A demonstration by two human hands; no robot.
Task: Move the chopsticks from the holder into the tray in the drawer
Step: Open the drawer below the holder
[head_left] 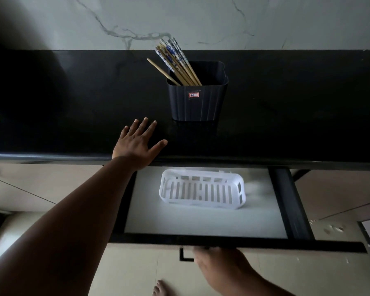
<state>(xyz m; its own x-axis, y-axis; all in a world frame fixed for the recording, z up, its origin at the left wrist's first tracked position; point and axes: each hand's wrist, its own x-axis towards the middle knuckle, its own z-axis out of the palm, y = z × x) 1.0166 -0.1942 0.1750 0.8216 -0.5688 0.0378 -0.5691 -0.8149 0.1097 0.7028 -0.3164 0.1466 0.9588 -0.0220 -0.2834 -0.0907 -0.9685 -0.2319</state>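
Several chopsticks [175,60], wooden with blue-and-white tops, lean to the left in a dark ribbed holder [198,99] on the black counter. Below, the drawer [201,240] stands pulled out, and a white slotted plastic tray [202,191] lies in it with nothing inside. My left hand [138,142] rests flat on the counter with fingers spread, to the left of and in front of the holder. My right hand [220,267] is at the drawer's front, on the black handle [185,256]; its fingers are hidden under the drawer front.
The black counter [286,114] runs the full width, with a marbled wall [222,18] behind. Beige cabinet fronts [30,184] flank the drawer. A bare foot [161,289] shows on the tiled floor below.
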